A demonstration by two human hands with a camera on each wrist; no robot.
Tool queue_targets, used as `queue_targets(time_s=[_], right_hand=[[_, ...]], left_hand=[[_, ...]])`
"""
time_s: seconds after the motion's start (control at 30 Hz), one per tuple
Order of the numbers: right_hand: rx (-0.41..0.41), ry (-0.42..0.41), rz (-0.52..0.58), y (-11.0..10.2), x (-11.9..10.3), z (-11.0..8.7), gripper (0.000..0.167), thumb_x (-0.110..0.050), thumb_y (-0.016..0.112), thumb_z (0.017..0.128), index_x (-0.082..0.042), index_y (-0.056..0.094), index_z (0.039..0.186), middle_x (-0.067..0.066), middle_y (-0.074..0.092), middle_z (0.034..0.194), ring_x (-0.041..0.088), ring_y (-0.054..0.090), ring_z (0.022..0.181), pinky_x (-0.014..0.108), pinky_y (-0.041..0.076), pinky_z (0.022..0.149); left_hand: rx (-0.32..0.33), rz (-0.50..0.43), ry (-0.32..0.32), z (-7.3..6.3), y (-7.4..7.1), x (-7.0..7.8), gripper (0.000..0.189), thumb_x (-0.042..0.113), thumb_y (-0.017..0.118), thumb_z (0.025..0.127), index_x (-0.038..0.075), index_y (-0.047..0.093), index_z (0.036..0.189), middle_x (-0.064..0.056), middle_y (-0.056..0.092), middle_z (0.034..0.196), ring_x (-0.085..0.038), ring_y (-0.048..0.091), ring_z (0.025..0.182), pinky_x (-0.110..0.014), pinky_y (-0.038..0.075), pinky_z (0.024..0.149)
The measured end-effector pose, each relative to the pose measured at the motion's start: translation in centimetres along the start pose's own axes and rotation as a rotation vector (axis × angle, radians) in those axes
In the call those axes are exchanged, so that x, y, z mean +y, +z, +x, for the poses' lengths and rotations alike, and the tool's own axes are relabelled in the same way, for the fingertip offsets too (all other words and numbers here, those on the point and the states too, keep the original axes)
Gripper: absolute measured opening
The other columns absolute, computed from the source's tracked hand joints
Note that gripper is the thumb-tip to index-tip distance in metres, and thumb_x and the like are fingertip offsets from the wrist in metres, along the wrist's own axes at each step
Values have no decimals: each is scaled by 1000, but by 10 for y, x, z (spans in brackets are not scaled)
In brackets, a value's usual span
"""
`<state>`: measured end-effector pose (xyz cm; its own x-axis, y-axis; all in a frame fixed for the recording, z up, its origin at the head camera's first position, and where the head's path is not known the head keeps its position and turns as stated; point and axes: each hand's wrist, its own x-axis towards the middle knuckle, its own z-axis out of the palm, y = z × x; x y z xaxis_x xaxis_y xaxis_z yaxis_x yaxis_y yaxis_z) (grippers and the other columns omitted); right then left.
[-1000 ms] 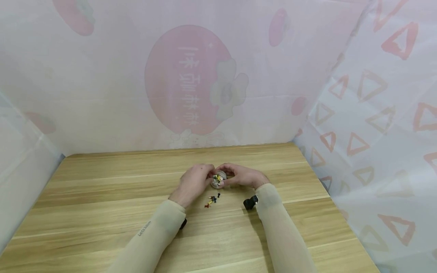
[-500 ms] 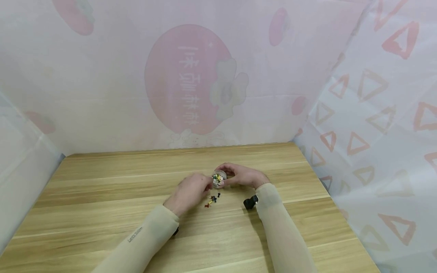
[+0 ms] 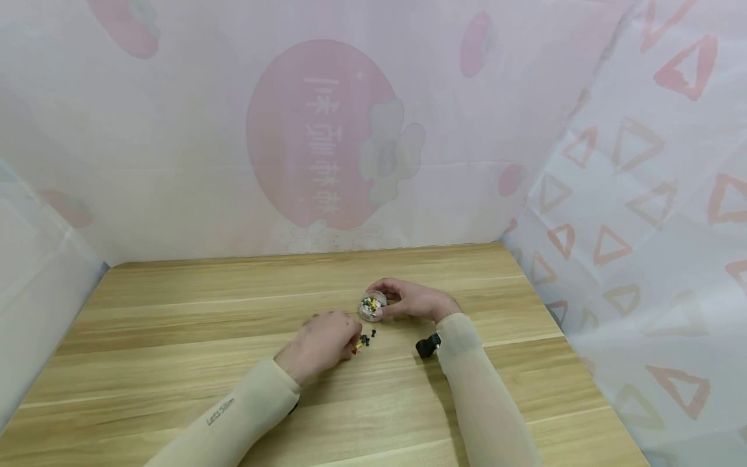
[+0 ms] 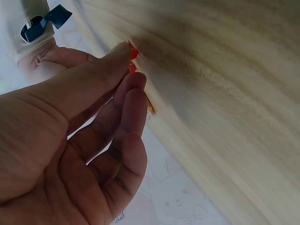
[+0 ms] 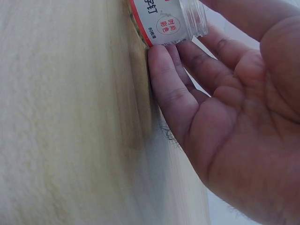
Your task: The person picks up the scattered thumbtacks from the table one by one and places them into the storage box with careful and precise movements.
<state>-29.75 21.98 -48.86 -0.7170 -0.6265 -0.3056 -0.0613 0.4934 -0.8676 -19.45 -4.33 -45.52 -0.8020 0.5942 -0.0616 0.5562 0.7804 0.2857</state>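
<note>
A clear jar of push pins [image 3: 367,316] stands on the table, its mouth showing yellow, green and white pins. My right hand [image 3: 415,301] holds it from the right, thumb and fingers round its side. In the right wrist view the jar [image 5: 164,23] shows a white label with a red band and a threaded, lidless neck. Below the jar my left hand [image 3: 327,340] is down at the table. Its thumb and fingers pinch a red push pin [image 4: 134,54], partly hidden by the fingertips. Several loose push pins [image 3: 364,340], dark and yellow, lie just right of those fingers.
The wood-grain table [image 3: 192,311] runs back to a pale printed sheet [image 3: 192,162]. Another sheet, with triangles [image 3: 613,243], hangs along the right side. A black strap piece [image 3: 428,346] sticks out from the right wrist.
My left hand has come away from the jar's mouth, moving left and toward me, down to the loose pins, where it takes the red push pin. My right hand stays on the jar.
</note>
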Motion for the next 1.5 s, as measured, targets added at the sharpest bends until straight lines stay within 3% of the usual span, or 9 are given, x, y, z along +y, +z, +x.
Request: queue_targets(time_s=[0.17, 0.5, 1.17, 1.5], right_hand=[[0, 12, -8, 0, 1, 0, 61, -20, 83, 112, -17, 57, 168, 9, 64, 170, 24, 60, 157, 45, 48, 133], [6, 3, -15, 0, 3, 1, 61, -21, 83, 113, -17, 58, 168, 9, 61, 175, 29, 53, 166, 55, 40, 141], [11, 6, -7, 1, 0, -1, 60, -20, 83, 112, -17, 59, 167, 9, 64, 171, 28, 56, 163, 54, 42, 140], [15, -2, -16, 1, -1, -1, 61, -17, 84, 111, -15, 59, 166, 10, 65, 169, 28, 58, 160, 54, 42, 140]], left_hand=[[-20, 50, 11, -3, 1, 4, 31, 17, 97, 100, 19, 71, 83, 6, 67, 81, -10, 59, 79, -37, 58, 74], [39, 96, 17, -5, 10, 4, 31, 17, 93, 102, 19, 70, 81, 6, 67, 79, -9, 55, 74, -37, 54, 65], [64, 29, 32, -6, 8, 2, 30, 4, 86, 100, 15, 68, 79, 4, 63, 74, -12, 54, 70, -33, 48, 60], [58, 15, -9, -2, 2, 0, 30, 5, 88, 101, 15, 68, 80, 2, 67, 79, -13, 59, 71, -35, 55, 63]])
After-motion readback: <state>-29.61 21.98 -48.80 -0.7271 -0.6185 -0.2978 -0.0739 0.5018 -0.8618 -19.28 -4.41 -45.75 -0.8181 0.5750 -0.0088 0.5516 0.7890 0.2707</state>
